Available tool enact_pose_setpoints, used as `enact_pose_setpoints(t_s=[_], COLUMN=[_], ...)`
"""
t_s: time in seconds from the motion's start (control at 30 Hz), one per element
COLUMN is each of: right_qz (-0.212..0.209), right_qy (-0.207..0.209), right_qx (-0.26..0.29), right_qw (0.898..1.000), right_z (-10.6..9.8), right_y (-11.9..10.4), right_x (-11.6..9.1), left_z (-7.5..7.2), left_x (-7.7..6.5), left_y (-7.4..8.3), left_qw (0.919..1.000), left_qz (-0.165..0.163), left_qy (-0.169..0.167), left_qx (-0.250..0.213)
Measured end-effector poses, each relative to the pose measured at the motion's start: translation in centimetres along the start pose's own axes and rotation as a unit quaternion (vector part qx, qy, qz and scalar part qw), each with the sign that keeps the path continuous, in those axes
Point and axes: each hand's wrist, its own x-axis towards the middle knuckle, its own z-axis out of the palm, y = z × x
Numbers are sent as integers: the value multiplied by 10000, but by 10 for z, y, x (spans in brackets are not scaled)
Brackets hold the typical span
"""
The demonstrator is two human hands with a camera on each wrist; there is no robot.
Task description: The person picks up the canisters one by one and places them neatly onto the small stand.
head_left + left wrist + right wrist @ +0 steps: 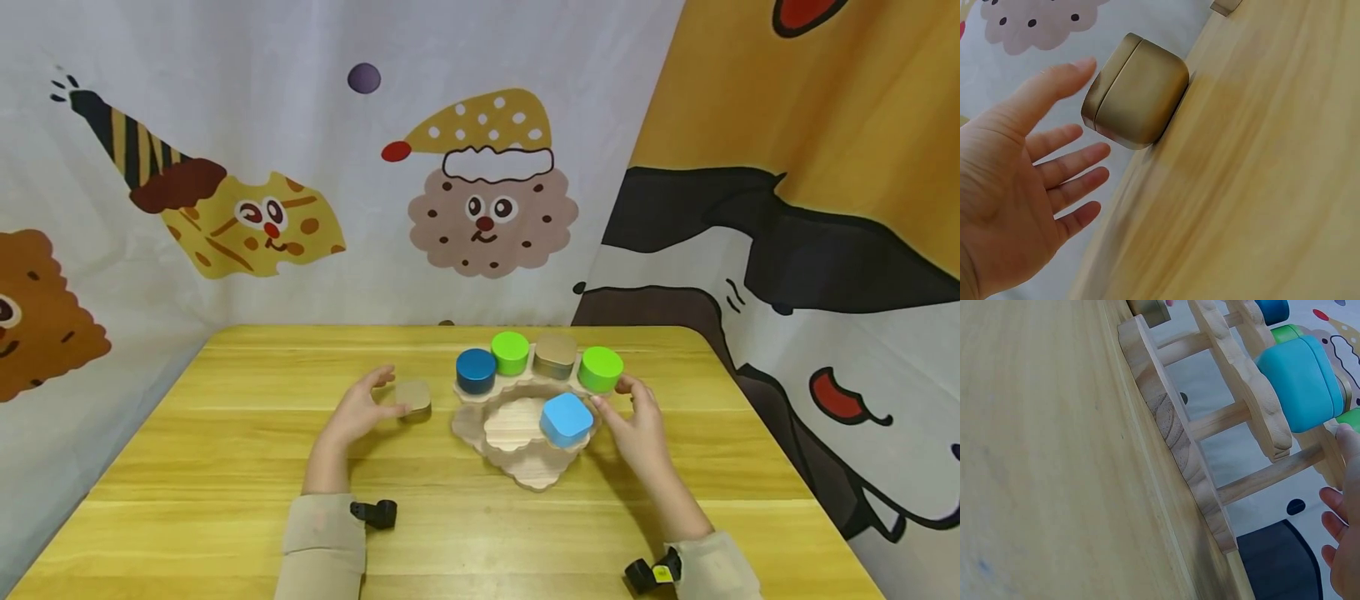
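A gold rounded-square box [413, 399] with a seam near its top sits on the table left of the tiered wooden stand [536, 473]. My left hand [358, 412] is spread beside that box, thumb very near it, palm and fingers apart from it in the left wrist view. At the upper shelf's right end, my right hand [637, 421] pinches the stand between thumb and index finger; the other fingers hang loosely bent. Beside it stands a green round box [601, 369]. On the lower shelf rests a light blue rounded-square box [567, 419].
The upper shelf also carries a dark blue round box [476, 371], another green round box [510, 353] and another gold box [555, 356]. A wooden table [225, 450] lies under everything. Behind it hangs a printed curtain [300, 83].
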Motion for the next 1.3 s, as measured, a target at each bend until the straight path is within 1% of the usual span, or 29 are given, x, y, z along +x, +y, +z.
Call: enact_pose_setpoints(t_s=[0.2, 0.5, 0.9, 1.13, 1.3], right_qz=[-21, -71, -82, -78, -23], right_qy=[24, 47, 28, 10, -30], right_qx=[-16, -40, -42, -39, -56], right_qw=[10000, 10000, 10000, 10000, 10000], right_z=[0, 0, 0, 0, 0], right_y=[1, 1, 2, 2, 1], right_x=[0, 0, 0, 0, 0], left_z=[3, 8, 10, 8, 5], left_x=[0, 3, 1, 1, 1], left_y=[-5, -10, -8, -3, 4], left_qw=[9999, 9999, 9996, 9998, 9995], left_qz=[-108, -60, -2, 103, 82], left_qy=[-23, -53, 12, 131, 308], left_qx=[-80, -144, -289, -104, 27])
